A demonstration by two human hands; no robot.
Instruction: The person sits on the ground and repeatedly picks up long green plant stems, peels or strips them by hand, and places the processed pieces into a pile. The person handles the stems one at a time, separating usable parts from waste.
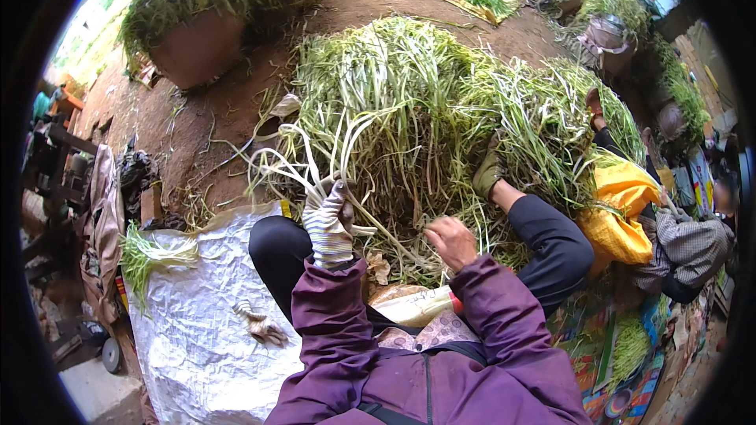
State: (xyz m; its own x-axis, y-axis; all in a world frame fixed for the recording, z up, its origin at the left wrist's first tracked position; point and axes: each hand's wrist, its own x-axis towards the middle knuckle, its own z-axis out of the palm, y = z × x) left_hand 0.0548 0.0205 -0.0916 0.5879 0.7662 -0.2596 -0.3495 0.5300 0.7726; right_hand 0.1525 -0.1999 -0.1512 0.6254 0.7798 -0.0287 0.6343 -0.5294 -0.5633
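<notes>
My left hand (329, 223), in a striped knit work glove, is closed around a small bunch of long-stemmed green plants (307, 156); their pale stems fan upward and curl over. My bare right hand (453, 241) is to the right, above my lap, with its fingers curled; whether it holds a thin stem cannot be told. In front of both hands rises a large heap of the same long green plants (407, 94), with brown, dirty stems low down. A white and red sack (419, 306) lies between my legs, next to a dry brown leaf (378, 265).
At left, a white plastic sheet (207, 330) bears a striped glove (260, 324) and a bundle of greens (156, 257). A yellow sack (620, 212) lies at right beside a seated person (688, 248). Another plant-topped bundle (201, 41) stands at upper left.
</notes>
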